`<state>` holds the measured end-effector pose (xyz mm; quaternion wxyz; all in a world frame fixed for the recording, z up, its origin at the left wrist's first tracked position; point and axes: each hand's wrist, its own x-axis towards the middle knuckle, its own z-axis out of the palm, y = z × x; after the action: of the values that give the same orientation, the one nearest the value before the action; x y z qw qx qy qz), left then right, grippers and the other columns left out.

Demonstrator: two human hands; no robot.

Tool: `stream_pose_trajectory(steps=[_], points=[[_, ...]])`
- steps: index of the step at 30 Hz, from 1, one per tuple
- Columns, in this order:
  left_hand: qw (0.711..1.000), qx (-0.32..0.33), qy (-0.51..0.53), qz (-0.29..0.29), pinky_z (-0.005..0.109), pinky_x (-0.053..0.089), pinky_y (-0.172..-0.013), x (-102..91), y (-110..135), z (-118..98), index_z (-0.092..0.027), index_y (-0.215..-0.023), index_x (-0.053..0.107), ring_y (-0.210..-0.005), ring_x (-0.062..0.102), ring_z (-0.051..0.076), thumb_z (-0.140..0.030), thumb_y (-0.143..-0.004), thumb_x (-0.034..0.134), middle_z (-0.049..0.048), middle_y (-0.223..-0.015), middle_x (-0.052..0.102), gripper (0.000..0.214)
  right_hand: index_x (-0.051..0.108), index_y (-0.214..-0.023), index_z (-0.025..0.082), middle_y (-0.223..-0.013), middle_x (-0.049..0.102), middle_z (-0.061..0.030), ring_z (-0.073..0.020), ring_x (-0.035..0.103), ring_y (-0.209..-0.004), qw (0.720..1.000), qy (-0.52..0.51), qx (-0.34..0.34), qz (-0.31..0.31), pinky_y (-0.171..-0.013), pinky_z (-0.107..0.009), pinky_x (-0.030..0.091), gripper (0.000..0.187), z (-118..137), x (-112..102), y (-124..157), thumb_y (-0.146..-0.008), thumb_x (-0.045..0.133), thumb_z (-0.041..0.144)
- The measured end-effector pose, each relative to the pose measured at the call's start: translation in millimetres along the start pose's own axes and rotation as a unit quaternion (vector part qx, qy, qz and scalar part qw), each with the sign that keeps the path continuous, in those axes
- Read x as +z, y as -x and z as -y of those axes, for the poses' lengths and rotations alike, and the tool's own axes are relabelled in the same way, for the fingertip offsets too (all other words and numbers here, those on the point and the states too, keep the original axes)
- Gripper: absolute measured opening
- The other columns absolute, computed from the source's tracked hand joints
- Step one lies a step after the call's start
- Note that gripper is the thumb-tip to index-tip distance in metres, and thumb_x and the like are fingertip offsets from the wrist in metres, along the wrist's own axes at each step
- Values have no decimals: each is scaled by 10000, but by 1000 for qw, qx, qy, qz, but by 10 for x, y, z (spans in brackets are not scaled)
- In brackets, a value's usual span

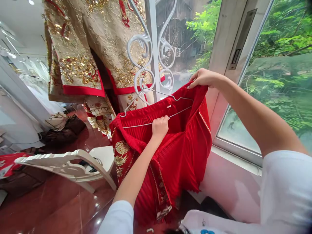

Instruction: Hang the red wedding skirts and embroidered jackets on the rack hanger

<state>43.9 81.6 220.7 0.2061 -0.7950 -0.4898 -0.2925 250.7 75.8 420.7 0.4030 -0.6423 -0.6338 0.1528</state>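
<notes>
A red pleated skirt (175, 156) with gold embroidery hangs in front of me, its waist spread wide. Inside the waist sits a thin wire hanger (136, 125), its hook up at the white scrollwork. My left hand (160, 126) is closed round the hanger's lower bar, near the middle of the opening. At the skirt's upper right corner, my right hand (201, 78) pinches the waistband between thumb and fingers. A small white tag (168, 106) shows on the inner back of the waistband.
A white scrolled metal rack (153, 48) stands behind the skirt. From it hangs a cream and gold embroidered garment (104, 42) with red trim. A white chair (80, 159) is at the left, dark bags (65, 128) lie beyond it, and a metal-framed window (234, 68) is at the right.
</notes>
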Motion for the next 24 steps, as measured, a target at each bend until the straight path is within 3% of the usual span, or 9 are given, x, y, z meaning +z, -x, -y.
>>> stream_pose_trajectory(steps=[2, 3, 7, 11, 14, 17, 19, 21, 24], points=[[1000, -10, 12, 9, 357, 338, -690, -17, 16, -11, -160, -982, 607, -831, 604, 246, -271, -958, 192, 131, -846, 658, 430, 572, -719, -121, -650, 507, 15, -61, 578, -685, 996, 58, -38, -48, -647, -204, 408, 531, 127, 120, 95, -887, 257, 272], [1000, -15, 20, 11, 362, 340, -689, -29, 26, -21, -153, -996, 607, -831, 605, 251, -264, -955, 206, 140, -849, 657, 418, 574, -727, -112, -670, 512, 5, -82, 588, -719, 991, 88, -64, -77, -668, -221, 411, 527, 172, 223, 182, -896, 234, 254], [999, -22, 37, 17, 379, 349, -687, -114, 52, -81, -146, -967, 614, -808, 601, 258, -211, -931, 258, 152, -820, 644, 363, 624, -807, 78, -735, 624, -91, -214, 617, -769, 946, 260, -166, -98, -673, -299, 447, 97, 161, 775, 702, -785, 530, 92], [999, -1, 49, -4, 377, 375, -750, -299, 104, -57, -163, -1021, 597, -858, 586, 240, -230, -934, 276, 124, -893, 650, 338, 617, -884, 108, -725, 630, -158, -289, 616, -738, 895, 402, -190, -27, -625, -344, 400, 137, 38, 1066, 1017, -822, 495, 122], [994, 2, 60, -87, 366, 363, -891, -548, 261, 151, -184, -1165, 532, -1017, 545, 222, -309, -940, 306, 104, -1105, 619, 342, 614, -818, 131, -725, 610, -134, -273, 589, -775, 895, 378, -219, -89, -654, -342, 379, 242, 114, 1032, 932, -874, 478, 323], [968, -180, -11, -176, 397, 375, -887, -806, 527, 501, -161, -1096, 546, -1044, 523, 272, -420, -905, 369, 143, -1104, 601, 367, 607, -885, 161, -836, 608, -107, -240, 544, -857, 893, 297, -306, -145, -700, -324, 369, 242, 295, 1030, 725, -863, 475, 363], [933, -311, -62, -168, 404, 414, -794, -900, 696, 725, -149, -1018, 559, -969, 547, 308, -494, -863, 407, 158, -992, 617, 407, 598, -911, 170, -875, 602, -97, -233, 517, -879, 893, 255, -346, -134, -712, -318, 366, 236, 422, 1131, 572, -823, 522, 375], [920, -362, -88, -120, 391, 433, -732, -915, 805, 882, -154, -974, 569, -937, 564, 322, -515, -848, 405, 160, -946, 619, 416, 593, -875, 165, -829, 592, -95, -228, 510, -849, 909, 222, -336, -111, -704, -318, 366, 255, 545, 1307, 422, -800, 541, 403], [925, -365, -96, -56, 359, 438, -686, -889, 847, 1007, -158, -943, 587, -909, 593, 305, -414, -872, 362, 171, -979, 616, 349, 579, -793, 158, -740, 563, -93, -215, 512, -780, 943, 154, -275, -111, -673, -321, 367, 317, 721, 1604, 248, -826, 485, 460]])
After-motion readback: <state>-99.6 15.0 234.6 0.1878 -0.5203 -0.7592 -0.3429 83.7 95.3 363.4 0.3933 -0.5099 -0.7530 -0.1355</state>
